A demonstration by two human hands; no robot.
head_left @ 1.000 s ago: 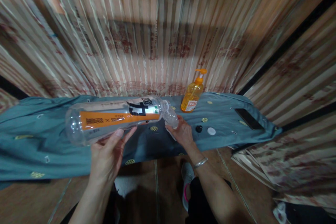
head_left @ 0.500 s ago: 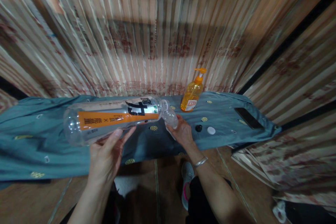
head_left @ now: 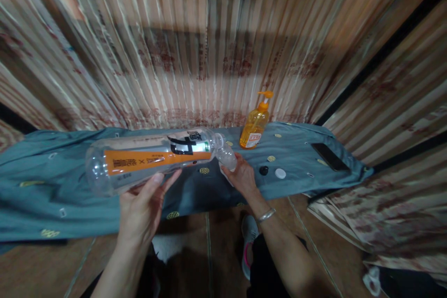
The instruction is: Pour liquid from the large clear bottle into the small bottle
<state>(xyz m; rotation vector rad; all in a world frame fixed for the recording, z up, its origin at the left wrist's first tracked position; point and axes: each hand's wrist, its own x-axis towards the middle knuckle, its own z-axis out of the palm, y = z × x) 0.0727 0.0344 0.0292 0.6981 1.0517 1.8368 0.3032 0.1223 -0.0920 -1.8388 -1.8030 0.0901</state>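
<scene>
A large clear bottle (head_left: 153,158) with an orange label lies nearly level in the air, its neck pointing right. My left hand (head_left: 145,200) holds it from below, thumb and fingers against its near side. My right hand (head_left: 242,177) is closed around a small clear bottle (head_left: 226,156), which is tilted with its mouth up against the mouth of the large one. Behind my right hand stands a pump bottle (head_left: 254,128) of orange liquid. A black cap (head_left: 264,170) and a white cap (head_left: 280,173) lie right of my right hand.
The narrow table has a blue-green cloth (head_left: 188,195) with yellow prints. A dark phone (head_left: 330,156) lies at its right end. Pleated curtains (head_left: 181,65) hang behind and at the right. Dark bars run along the right side.
The large bottle has turned slightly about its length, so its label print has shifted. Both hands stay in nearly the same place.
</scene>
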